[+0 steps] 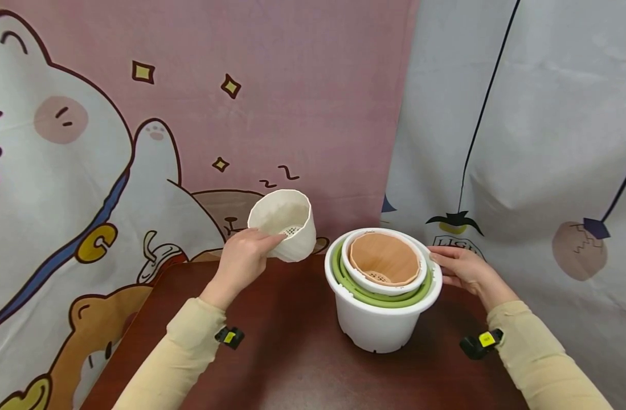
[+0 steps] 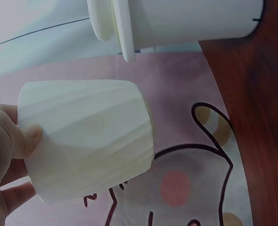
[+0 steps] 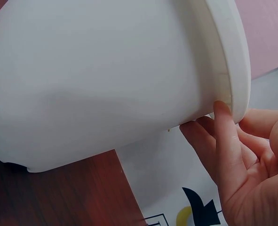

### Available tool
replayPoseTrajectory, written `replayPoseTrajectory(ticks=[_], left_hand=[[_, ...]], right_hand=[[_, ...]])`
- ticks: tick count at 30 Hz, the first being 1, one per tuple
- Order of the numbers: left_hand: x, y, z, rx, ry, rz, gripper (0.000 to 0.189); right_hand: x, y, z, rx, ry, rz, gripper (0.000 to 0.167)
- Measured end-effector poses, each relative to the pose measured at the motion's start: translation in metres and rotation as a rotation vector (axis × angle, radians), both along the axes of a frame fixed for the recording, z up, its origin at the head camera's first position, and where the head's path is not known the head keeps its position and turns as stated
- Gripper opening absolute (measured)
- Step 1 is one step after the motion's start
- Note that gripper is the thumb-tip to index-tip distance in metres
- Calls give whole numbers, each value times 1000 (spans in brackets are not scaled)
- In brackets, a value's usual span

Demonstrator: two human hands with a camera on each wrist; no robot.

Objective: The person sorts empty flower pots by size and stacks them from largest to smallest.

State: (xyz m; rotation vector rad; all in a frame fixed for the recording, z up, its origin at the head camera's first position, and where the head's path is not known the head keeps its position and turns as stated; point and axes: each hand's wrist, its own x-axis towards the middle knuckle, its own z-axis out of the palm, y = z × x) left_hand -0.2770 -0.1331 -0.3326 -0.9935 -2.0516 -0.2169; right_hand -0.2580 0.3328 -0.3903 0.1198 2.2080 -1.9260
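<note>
In the head view my left hand (image 1: pixel 245 256) grips a small cream flower pot (image 1: pixel 284 210), tilted and raised above the table, its mouth toward me and drainage holes showing in its base. The left wrist view shows the slanted ridges on this pot (image 2: pixel 89 136), with the thumb on its side. To the right, a large white flower pot (image 1: pixel 376 324) holds a nest of smaller ones: a green pot (image 1: pixel 389 300), a white pot (image 1: pixel 347 259) and a terracotta-coloured pot (image 1: pixel 384 253) innermost. My right hand (image 1: pixel 463 267) pinches the large pot's rim (image 3: pixel 240 61) on its right side.
The dark red-brown table (image 1: pixel 292 364) reaches back to a hanging cloth. Its left part is pink with cartoon animals (image 1: pixel 318 85), its right part pale grey (image 1: pixel 548 85). A black wrist camera (image 1: pixel 229 337) sits on each sleeve.
</note>
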Motion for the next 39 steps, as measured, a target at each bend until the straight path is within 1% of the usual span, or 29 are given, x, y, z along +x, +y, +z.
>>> replayPoseTrajectory(ticks=[3, 7, 18, 26, 29, 34, 39], left_hand=[[2, 6, 4, 9, 16, -20, 55], [3, 13, 8, 15, 28, -46, 57], [6, 40, 25, 52, 72, -124, 48], [9, 59, 38, 52, 105, -137, 39], [10, 67, 42, 58, 110, -165, 36], [12, 78, 47, 58, 122, -211, 36], [16, 90, 51, 56, 123, -244, 29]], right_hand=[[0, 0, 0, 1, 0, 1, 66], [1, 1, 0, 5, -1, 4, 66], [1, 0, 0, -2, 3, 2, 66], [1, 1, -1, -3, 3, 7, 65], [1, 1, 0, -6, 4, 9, 65], [1, 1, 0, -12, 2, 8, 66], [0, 0, 0, -18, -2, 0, 66]])
